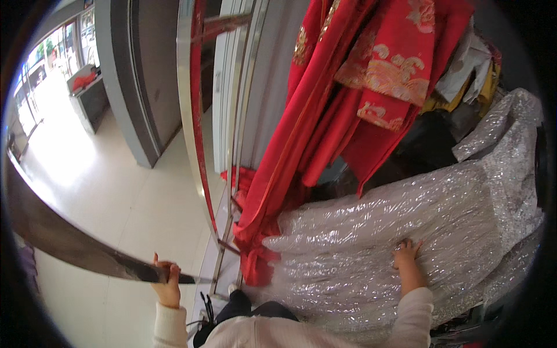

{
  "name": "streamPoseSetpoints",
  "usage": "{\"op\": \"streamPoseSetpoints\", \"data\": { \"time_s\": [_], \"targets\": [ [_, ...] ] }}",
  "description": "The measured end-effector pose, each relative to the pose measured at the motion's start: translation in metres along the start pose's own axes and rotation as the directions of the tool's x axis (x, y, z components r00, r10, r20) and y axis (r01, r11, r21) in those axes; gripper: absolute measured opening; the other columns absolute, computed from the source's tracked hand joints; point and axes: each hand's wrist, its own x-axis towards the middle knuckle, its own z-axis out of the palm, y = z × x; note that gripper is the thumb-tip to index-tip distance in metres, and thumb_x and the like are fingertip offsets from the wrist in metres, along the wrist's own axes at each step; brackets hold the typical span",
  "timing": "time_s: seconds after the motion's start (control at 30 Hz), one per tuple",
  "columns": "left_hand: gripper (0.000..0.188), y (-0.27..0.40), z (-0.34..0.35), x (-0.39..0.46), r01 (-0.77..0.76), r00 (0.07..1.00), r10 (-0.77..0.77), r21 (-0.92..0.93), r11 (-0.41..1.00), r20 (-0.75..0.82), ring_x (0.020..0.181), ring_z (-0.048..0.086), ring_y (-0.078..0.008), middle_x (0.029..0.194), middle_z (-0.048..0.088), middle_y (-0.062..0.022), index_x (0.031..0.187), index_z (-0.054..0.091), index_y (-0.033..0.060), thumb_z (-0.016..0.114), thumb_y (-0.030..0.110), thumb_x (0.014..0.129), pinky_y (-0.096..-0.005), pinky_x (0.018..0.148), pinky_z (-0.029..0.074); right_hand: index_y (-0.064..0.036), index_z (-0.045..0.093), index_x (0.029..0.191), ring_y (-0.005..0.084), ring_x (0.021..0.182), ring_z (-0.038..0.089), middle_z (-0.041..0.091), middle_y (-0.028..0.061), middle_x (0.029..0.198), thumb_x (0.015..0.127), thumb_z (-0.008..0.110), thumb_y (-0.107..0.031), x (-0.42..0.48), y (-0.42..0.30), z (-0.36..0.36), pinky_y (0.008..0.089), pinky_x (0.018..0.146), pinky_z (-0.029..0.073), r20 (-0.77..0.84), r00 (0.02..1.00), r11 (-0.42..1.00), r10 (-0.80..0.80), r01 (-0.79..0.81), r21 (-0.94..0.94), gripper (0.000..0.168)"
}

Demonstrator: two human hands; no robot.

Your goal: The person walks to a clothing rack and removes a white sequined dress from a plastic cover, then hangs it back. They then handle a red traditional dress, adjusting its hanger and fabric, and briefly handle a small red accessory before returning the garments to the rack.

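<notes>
Low on the left, my left hand is wrapped around the end of a long dark panel, perhaps a door seen edge-on. The panel runs from the left rim of the view towards my body. My right hand rests on the skirt of a silvery sequined gown, fingers spread over the glittering fabric. The gown stretches sideways in front of me, its bodice and sleeve at the right. Beside it hangs a red robe with gold embroidery, its lower end bunched near the gown's hem.
A metal frame with upright bars stands left of the red robe. Behind the gown are dark cloth and white and yellow garments. A grey pillar, pale tiled floor and a counter lie to the left.
</notes>
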Motion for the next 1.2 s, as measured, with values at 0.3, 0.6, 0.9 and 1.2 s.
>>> {"op": "streamPoseSetpoints", "data": {
  "time_s": [0.3, 0.6, 0.9, 1.2],
  "targets": [
    [0.056, -0.006, -0.005, 0.004, 0.039, 0.996, -0.046, 0.085, 0.996, 0.075, 0.061, 0.047, -0.0105, 0.071, 0.05, -0.0033, 0.119, 0.031, -0.0045, 0.06, 0.007, 0.073, -0.0292, 0.077, 0.039, -0.009, 0.06, 0.101, 0.0288, 0.095, 0.055, 0.058, 0.0128, 0.103, 0.067, 0.059, -0.051, 0.015, -0.052, -0.116, 0.0416, 0.081, 0.042, -0.174, 0.904, 0.868, -0.39, 0.424, 0.259, 0.054],
    [0.016, -0.032, -0.013, 0.002, 0.076, 0.994, -0.09, 0.204, 0.976, 0.063, 0.052, 0.044, -0.0102, 0.059, 0.047, -0.0031, 0.074, 0.054, -0.001, 0.061, 0.012, 0.077, -0.0254, 0.047, 0.038, 0.004, 0.016, 0.13, 0.0357, 0.119, 0.031, 0.027, 0.0258, 0.13, 0.062, 0.069, -0.041, -0.007, -0.16, -0.394, 0.0405, 0.094, 0.032, -0.917, 0.198, 0.293, 0.347, 0.906, 0.307, 0.097],
    [0.012, -0.01, 0.004, -0.006, 0.046, 0.999, -0.048, 0.201, 0.979, 0.005, 0.058, 0.047, -0.0124, 0.064, 0.051, -0.0033, 0.078, 0.054, -0.0001, 0.062, 0.01, 0.076, -0.0269, 0.053, 0.04, 0.008, 0.058, 0.089, 0.0281, 0.083, 0.059, 0.061, 0.0193, 0.09, 0.064, 0.067, -0.019, 0.064, -0.139, -0.444, 0.0351, 0.074, 0.045, -0.601, 0.503, -0.262, 0.622, 0.856, 0.445, 0.039],
    [0.007, -0.042, -0.008, -0.007, -0.053, 0.999, 0.054, 0.26, 0.964, 0.002, 0.061, 0.047, -0.0133, 0.069, 0.05, -0.0042, 0.08, 0.054, 0.001, 0.059, 0.005, 0.076, -0.0265, 0.055, 0.04, 0.005, 0.059, 0.092, 0.0344, 0.083, 0.057, 0.061, 0.0214, 0.089, 0.068, 0.062, -0.015, 0.14, 0.073, -0.276, 0.0385, 0.076, 0.042, -0.46, 0.252, 0.135, 0.851, 0.742, 0.657, 0.031]
  ]
}}
